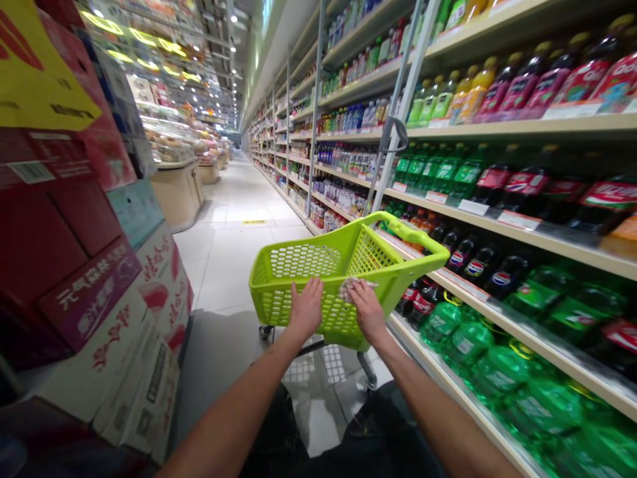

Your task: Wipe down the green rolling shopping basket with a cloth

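A lime-green shopping cart with a perforated basket stands side-on in front of me, its handle to the right. My left hand lies against the near side wall of the basket, fingers stretched out and reaching up to the rim. On the right, my right hand presses a crumpled pale cloth against the rim near the handle end. The cloth is partly covered by the fingers. Inside, the visible part of the basket shows only its green walls.
Shelves of drink bottles run along the right, close to the cart handle. Stacked drink cartons rise at the left. A tiled aisle leads away past display counters. A grey pole with a loop handle leans at the shelves.
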